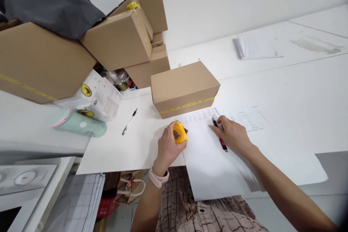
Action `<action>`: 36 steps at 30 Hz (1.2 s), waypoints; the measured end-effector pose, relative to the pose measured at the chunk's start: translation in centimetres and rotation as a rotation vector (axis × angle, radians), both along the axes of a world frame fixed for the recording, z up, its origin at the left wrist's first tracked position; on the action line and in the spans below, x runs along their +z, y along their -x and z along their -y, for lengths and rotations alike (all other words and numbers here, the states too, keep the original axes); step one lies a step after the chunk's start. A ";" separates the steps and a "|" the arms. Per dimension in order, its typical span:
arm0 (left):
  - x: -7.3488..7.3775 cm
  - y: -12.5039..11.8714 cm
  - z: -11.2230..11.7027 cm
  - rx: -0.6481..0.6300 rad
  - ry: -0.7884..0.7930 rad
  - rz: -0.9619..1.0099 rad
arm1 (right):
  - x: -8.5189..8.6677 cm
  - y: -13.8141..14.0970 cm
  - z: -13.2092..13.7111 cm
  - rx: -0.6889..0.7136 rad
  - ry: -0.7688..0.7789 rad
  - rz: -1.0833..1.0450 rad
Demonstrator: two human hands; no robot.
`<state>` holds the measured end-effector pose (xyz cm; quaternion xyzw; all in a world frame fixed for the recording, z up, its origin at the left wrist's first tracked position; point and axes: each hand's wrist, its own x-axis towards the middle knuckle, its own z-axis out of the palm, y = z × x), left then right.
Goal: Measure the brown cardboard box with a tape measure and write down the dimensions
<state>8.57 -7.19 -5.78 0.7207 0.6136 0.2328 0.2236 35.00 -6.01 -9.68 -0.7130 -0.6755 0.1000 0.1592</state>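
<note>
The tape measure (180, 133) is yellow, one pen (223, 144) red and black, the central box (185, 83) brown and yellow-striped

dark grey cloth (51, 5) up at 10 o'clock runs off the left edge, same for the big cardboard box (35, 61) below it. white appliance (27, 181) at 8 o'clock gets chopped too. left forearm (145, 208) is cut off between 6 and 7, right forearm (288, 195) at 4. the left hand (167, 146) covers part of the yellow tape measure (181, 133), label's too tiny to read. the right hand (235, 136) hides a bit of the black-and-red pen (223, 145). printed rows (197, 116) at 4 o'clock: unreadable. faint lines (252, 119) just past 3: super blurry. clutter (122, 79) between 9 and 10 is half buried, can't tell most of it.
</note>
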 end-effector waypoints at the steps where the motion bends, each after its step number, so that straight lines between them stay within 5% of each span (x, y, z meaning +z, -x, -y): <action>1: 0.1 0.2 -0.7 -0.012 0.000 -0.061 | -0.2 0.0 -0.2 0.032 0.021 0.004; 6: 0.0 -0.2 -2.9 -0.182 -0.035 -0.281 | 0.3 -0.2 -0.2 0.193 0.079 -0.156; 11: -0.1 -0.3 -4.1 -0.312 -0.038 -0.379 | 2.1 -2.3 0.3 0.267 0.222 -0.962; 14: 0.1 -0.8 -3.9 -0.330 -0.067 -0.406 | 2.6 -3.4 0.2 0.228 0.157 -1.207; 20: -0.6 -6.9 -1.1 -0.634 -0.218 -0.496 | 1.9 -2.6 -2.1 -0.016 0.004 -1.136; 25: -2.3 -11.4 -1.2 -0.629 -0.171 -0.651 | 0.6 -1.5 -4.6 0.012 0.052 -1.128; 36: -2.8 -11.3 -2.6 -0.634 -0.250 -0.678 | -2.2 -1.6 -5.6 -0.038 -0.088 -1.017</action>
